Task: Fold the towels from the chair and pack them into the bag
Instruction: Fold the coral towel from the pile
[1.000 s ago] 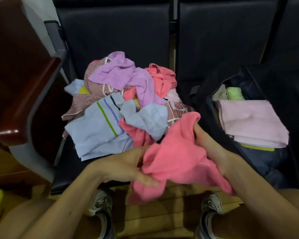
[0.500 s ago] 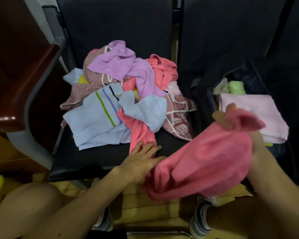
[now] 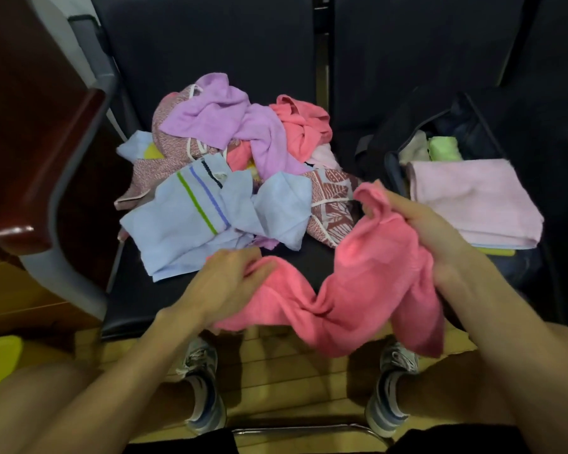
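A crumpled pink towel hangs between my hands over the front edge of the black chair seat. My left hand grips its left end low over the seat. Its right end bunches in the grip of my right hand, held higher beside the bag. A heap of unfolded towels lies on the seat behind: a light blue striped one, a lilac one, a coral one, patterned brown ones. The dark open bag on the right seat holds a folded pale pink towel on top.
A dark wooden armrest on a grey frame stands at the left of the chair. A green folded towel shows deeper in the bag. My knees and sneakers are below, on a wooden floor. Black seat backs rise behind.
My right hand has come back down and left from over the bag with the pink towel. My left hand now grips the towel's left end, and the cloth stretches between both hands.
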